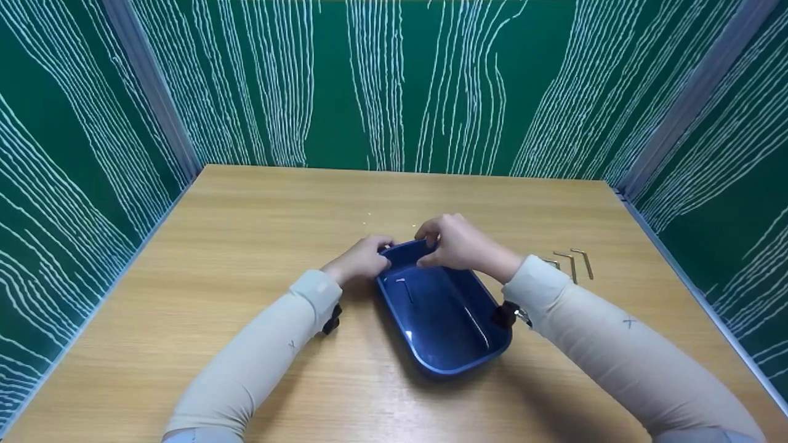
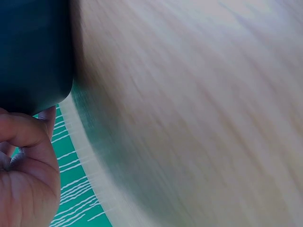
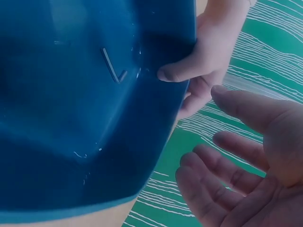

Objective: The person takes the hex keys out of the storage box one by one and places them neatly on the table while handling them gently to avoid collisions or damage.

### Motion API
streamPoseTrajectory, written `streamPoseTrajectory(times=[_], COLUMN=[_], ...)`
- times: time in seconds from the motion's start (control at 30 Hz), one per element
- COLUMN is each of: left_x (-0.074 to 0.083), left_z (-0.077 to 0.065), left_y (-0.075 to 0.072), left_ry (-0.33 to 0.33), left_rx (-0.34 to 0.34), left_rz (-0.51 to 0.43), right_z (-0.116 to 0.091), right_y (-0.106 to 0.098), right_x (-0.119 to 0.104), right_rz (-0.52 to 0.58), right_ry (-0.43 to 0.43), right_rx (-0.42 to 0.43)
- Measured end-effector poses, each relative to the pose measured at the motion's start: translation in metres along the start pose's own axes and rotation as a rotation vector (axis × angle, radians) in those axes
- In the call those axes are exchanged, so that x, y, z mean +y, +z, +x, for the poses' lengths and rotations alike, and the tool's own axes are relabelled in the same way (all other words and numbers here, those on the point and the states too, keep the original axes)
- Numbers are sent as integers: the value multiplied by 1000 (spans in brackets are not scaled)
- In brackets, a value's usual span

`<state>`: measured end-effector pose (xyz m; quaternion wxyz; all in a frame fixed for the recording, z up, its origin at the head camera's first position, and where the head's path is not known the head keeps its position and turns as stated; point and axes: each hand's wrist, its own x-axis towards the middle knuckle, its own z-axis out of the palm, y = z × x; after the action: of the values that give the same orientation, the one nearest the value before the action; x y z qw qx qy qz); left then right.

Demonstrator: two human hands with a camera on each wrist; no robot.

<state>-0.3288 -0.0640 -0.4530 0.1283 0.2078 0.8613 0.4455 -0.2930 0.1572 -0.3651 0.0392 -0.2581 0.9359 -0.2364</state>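
Note:
A deep blue plastic bin (image 1: 440,332) stands on the table, its far end between the two hands. My left hand (image 1: 366,258) grips the far left corner of its rim, thumb inside and fingers outside, as the right wrist view shows; in the left wrist view the left hand (image 2: 28,165) is at the bin's lower edge. Beside the far rim is my right hand (image 1: 458,243); the right wrist view shows the right hand (image 3: 255,161) with spread, loosely bent fingers and nothing in them. One L-shaped hex key (image 3: 111,68) lies on the bin floor.
Several hex keys lie on the wooden table (image 1: 184,295) to the right, one hex key (image 1: 583,263) farthest out and another partly behind the right sleeve (image 1: 591,326). Tiny pale bits dot the table beyond the bin. Green walls (image 1: 332,86) with white lines enclose the back and sides.

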Motion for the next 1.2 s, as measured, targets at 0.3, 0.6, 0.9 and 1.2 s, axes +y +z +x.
streamPoseTrajectory(times=[0.3,0.6,0.9,1.2], left_x=[-4,-3,-5,-4], left_z=[3,3,4,4], left_y=[-1,-1,-1,-2], left_ry=[31,15,17,0], left_rx=[3,-14,-5,-24], left_rz=[57,38,22,4], right_z=[7,15,22,23], right_y=[16,32,44,57], right_x=[7,14,14,18], right_rz=[23,89,20,-73], right_ry=[-58,3,22,-38], right_rx=[-26,-122,-211,-214])
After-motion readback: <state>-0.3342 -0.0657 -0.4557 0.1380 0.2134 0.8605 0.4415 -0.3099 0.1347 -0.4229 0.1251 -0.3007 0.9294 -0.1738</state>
